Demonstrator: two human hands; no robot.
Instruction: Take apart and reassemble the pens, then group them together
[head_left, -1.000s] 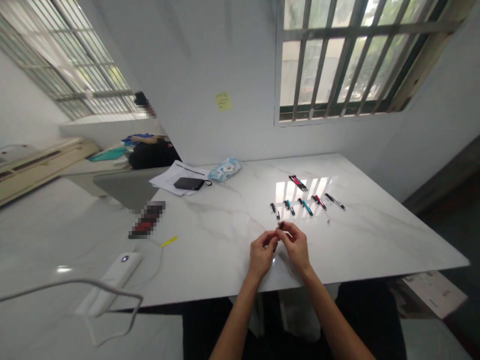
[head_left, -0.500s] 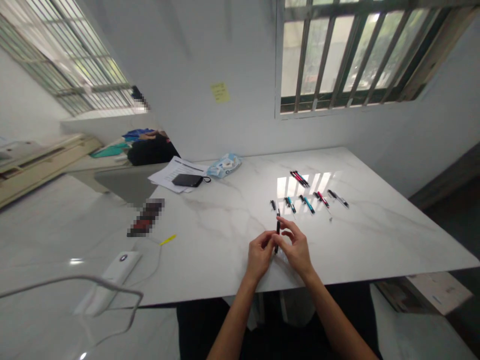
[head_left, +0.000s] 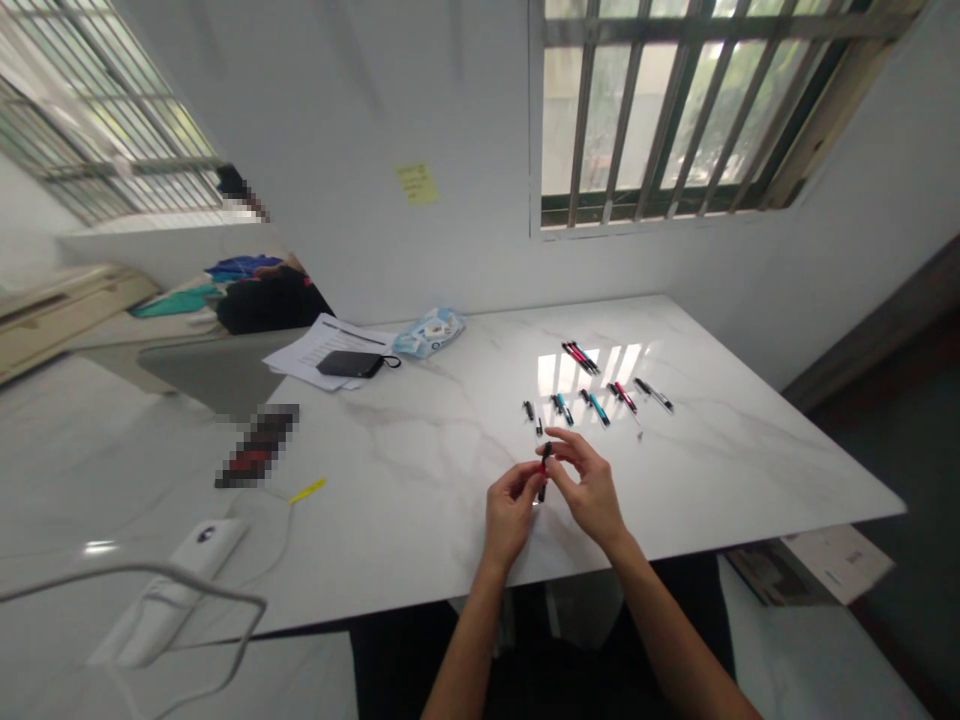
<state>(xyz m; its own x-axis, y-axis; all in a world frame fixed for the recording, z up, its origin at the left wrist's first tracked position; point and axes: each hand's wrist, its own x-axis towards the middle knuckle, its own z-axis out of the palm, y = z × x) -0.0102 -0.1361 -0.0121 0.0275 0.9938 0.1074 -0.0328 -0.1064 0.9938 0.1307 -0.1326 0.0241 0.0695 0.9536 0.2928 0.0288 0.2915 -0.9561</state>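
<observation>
A short black-and-red pen (head_left: pixel 541 492) stands close to upright between my hands, low over the table. My left hand (head_left: pixel 511 510) is closed, thumb and fingertips pinching the pen around its red middle. My right hand (head_left: pixel 587 490) has its thumb and a finger on the pen's black upper part, while its index finger reaches out above. Just beyond the fingertips lies a thin black-and-clear piece (head_left: pixel 538 427). Further off are a small black part (head_left: pixel 529 411), teal pen parts (head_left: pixel 598 407), red pen parts (head_left: pixel 625 397) and a clear-and-black pen (head_left: pixel 655 394).
A bundle of pens (head_left: pixel 580 358) lies toward the back. On the left are a black phone-like pouch (head_left: pixel 350 364), papers (head_left: pixel 300 352), a blue packet (head_left: pixel 429 333), a yellow tag (head_left: pixel 307 491), and a white power strip (head_left: pixel 180 590) with a grey cable (head_left: pixel 150 568).
The view has swung slightly right. A red section now shows on the pen between my hands, and its black top sits lower. My right index finger has lifted off it.
</observation>
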